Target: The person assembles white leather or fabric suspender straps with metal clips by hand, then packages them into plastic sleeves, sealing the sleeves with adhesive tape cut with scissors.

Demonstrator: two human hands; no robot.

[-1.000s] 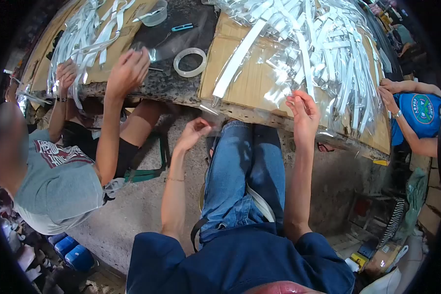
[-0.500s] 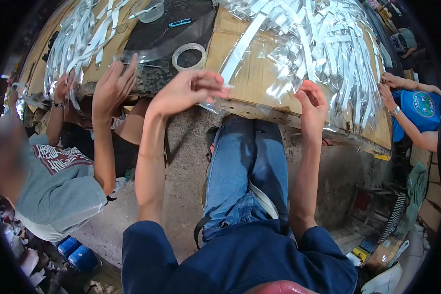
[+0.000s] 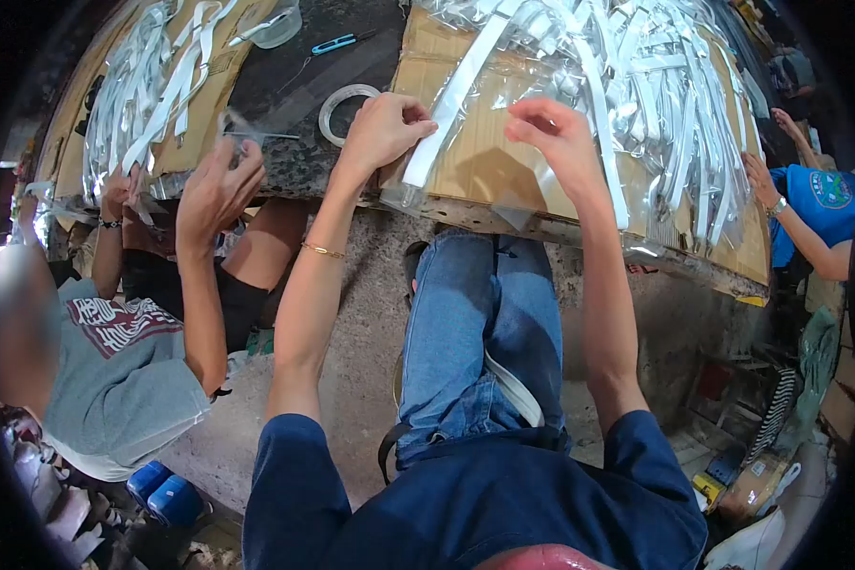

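My left hand (image 3: 387, 133) is over the cardboard, its thumb and fingers pinched together. Their tips meet the left edge of a white strap (image 3: 454, 104) in a clear plastic sleeve; whether they grip the sleeve or a small clear piece cannot be made out. To its right, my right hand (image 3: 562, 144) is raised above the cardboard with curled fingers, thumb and forefinger tips close together; anything between them is too small to see. A second white strap (image 3: 596, 104) runs behind the right hand toward the table edge. Just left of my left hand lies a roll of clear tape (image 3: 329, 114).
A pile of sleeved straps (image 3: 670, 104) covers the right of the cardboard (image 3: 475, 176). Blue thread snips (image 3: 334, 44) and a clear tub (image 3: 277, 27) lie farther back. A co-worker's hand (image 3: 220, 185) is close at left; another person's hand (image 3: 758, 179) is at right.
My left hand has moved up and right to the strap's edge. My right hand has moved up and left over the cardboard. The near strap's end now lies closer to the table edge.
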